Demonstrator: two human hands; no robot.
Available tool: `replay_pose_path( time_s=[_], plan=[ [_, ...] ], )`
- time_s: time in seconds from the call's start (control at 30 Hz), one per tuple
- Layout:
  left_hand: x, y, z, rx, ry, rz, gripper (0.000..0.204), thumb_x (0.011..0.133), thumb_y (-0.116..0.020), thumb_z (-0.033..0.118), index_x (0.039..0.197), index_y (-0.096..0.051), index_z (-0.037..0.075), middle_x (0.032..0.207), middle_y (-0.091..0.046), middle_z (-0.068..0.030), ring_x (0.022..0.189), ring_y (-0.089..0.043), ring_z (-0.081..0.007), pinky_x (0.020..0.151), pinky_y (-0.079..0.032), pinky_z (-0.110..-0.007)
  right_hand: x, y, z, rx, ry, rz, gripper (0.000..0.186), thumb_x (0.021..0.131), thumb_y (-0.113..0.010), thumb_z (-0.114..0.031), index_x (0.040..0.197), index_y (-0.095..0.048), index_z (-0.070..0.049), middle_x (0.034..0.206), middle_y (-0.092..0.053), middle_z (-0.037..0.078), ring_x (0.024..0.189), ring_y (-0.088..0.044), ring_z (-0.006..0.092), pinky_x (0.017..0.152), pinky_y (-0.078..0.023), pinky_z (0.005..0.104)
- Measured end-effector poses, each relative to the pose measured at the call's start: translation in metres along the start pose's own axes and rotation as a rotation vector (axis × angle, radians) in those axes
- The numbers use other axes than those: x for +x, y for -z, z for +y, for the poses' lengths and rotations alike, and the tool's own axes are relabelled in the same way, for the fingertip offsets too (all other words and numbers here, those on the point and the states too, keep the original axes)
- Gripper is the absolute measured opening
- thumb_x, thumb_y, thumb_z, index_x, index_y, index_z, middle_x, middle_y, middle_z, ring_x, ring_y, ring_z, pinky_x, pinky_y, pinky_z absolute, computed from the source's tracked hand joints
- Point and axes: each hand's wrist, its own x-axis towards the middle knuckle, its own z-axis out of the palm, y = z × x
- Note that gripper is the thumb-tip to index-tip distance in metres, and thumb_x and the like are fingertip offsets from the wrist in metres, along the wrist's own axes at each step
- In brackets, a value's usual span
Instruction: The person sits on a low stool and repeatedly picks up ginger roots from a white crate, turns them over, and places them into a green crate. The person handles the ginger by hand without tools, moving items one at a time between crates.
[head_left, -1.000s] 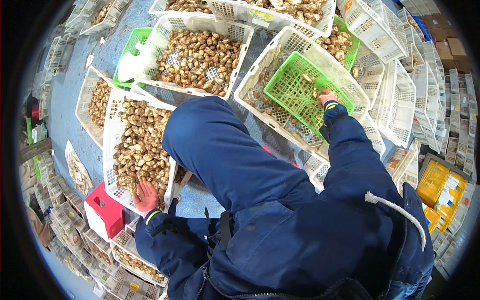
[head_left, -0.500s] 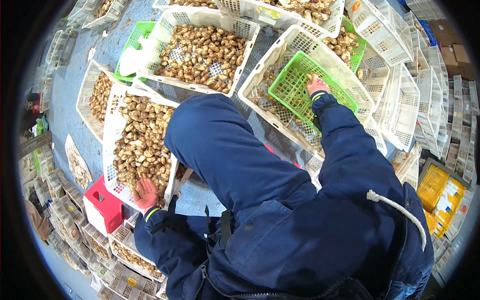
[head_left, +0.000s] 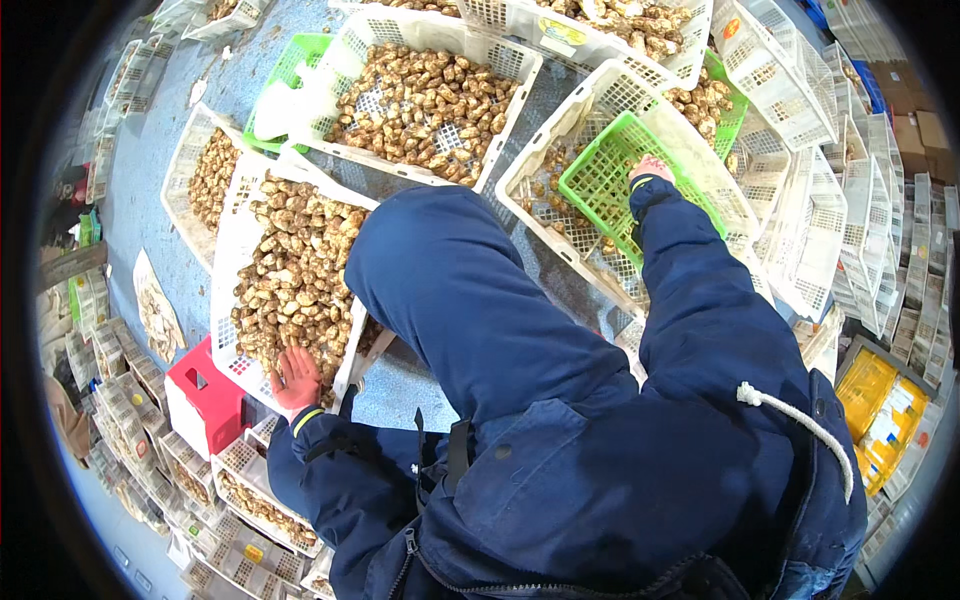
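Note:
My left hand lies palm up with fingers spread at the near end of a white perforated crate heaped with brown, knobbly pieces, perhaps mushrooms or tubers. My right hand reaches into an upper part of a small green mesh basket, fingers curled; what they hold is too small to make out. That basket sits inside a larger white crate with scattered brown pieces in its bottom.
Another white crate of pieces is ahead, beside a green basket with a white object. Stacked white crates crowd the right, near a yellow package. A red-and-white box stands left, by blue floor. My bent knee is between crates.
The view has shifted slightly. My right hand has moved up within the green basket, its fingers now curled. My left hand stays spread at the heaped crate's near end.

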Motion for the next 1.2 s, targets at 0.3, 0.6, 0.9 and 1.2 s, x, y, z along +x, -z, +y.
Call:
replay_pose_path(
  time_s=[0.3,0.6,0.9,1.2],
  plan=[
    [-0.001,0.0,-0.002,0.025,-0.01,0.039,0.05,0.096,-0.049,0.036,0.139,-0.047,0.011,0.147,-0.045,-0.011,0.135,-0.043,-0.0309,0.107,-0.039,-0.055,0.004,0.009,-0.005,-0.079,-0.003,-0.091,0.03,0.095,-0.043,-0.014,0.113,-0.068,-0.013,0.119,-0.068,0.005,0.107,-0.066,0.0219,0.082,-0.056,0.0416],
    [-0.003,0.004,-0.001,0.028,-0.048,0.028,0.053,0.094,-0.053,0.034,0.139,-0.046,0.008,0.145,-0.047,-0.0126,0.133,-0.044,-0.0311,0.107,-0.039,-0.053,-0.005,0.021,0.006,-0.199,0.063,-0.054,0.041,0.094,-0.046,-0.032,0.118,-0.065,-0.006,0.127,-0.063,0.013,0.118,-0.059,0.0241,0.099,-0.045,0.0357],
    [0.001,-0.004,-0.011,0.01,-0.007,-0.011,0.055,0.091,-0.056,0.033,0.139,-0.046,0.009,0.145,-0.047,-0.0108,0.134,-0.044,-0.0295,0.106,-0.041,-0.053,-0.118,0.098,0.016,1.553,0.486,-0.681,0.032,0.096,-0.057,-0.027,0.119,-0.063,-0.005,0.076,-0.065,-0.002,0.056,-0.056,0.0059,0.047,-0.039,0.0199],
    [-0.011,-0.001,-0.001,-0.071,-0.021,-0.028,0.05,0.094,-0.053,0.032,0.137,-0.048,0.008,0.144,-0.047,-0.0131,0.132,-0.046,-0.031,0.107,-0.039,-0.053,-0.133,0.111,-0.018,1.227,0.696,-0.757,0.049,0.092,-0.064,-0.022,0.135,-0.053,-0.002,0.099,-0.062,-0.003,0.079,-0.054,0.0024,0.072,-0.047,0.0223]
  ],
)
